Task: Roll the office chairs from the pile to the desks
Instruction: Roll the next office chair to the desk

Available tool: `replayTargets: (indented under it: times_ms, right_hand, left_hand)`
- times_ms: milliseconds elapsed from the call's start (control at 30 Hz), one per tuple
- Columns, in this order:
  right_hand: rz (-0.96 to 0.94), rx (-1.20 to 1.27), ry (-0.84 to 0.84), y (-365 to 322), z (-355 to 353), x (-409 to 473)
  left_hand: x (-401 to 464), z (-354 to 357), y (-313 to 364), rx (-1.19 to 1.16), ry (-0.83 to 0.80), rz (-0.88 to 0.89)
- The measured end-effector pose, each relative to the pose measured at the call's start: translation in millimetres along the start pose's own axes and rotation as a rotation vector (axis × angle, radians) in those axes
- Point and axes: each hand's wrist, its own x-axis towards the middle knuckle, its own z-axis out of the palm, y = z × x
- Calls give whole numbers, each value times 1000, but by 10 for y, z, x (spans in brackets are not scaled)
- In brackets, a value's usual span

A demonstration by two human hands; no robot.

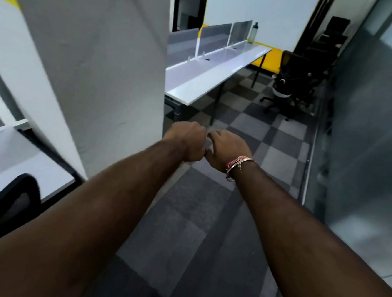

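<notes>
Both arms stretched out over the checkered carpet (258,130), holding nothing. Left hand (187,141) curled into an empty fist, right hand (225,149) loosely curled with a bangle (237,165) at the wrist, thumbs just about touching. Pile of black office chairs (298,79) way off in the far right corner, past the long white desk (211,69) with grey dividers (214,35). Another chair back (18,194) poking in bottom left.
</notes>
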Motion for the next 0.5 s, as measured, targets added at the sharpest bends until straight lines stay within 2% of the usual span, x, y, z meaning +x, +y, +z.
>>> replayTargets:
  times_ms: [267,500]
  right_hand:
    - [119,-69,6,1010,89,423]
    - [232,-107,32,1782,504,1320]
  left_hand:
    - [1082,77,345,8,55,41]
    - [2435,409,339,-26,53,119]
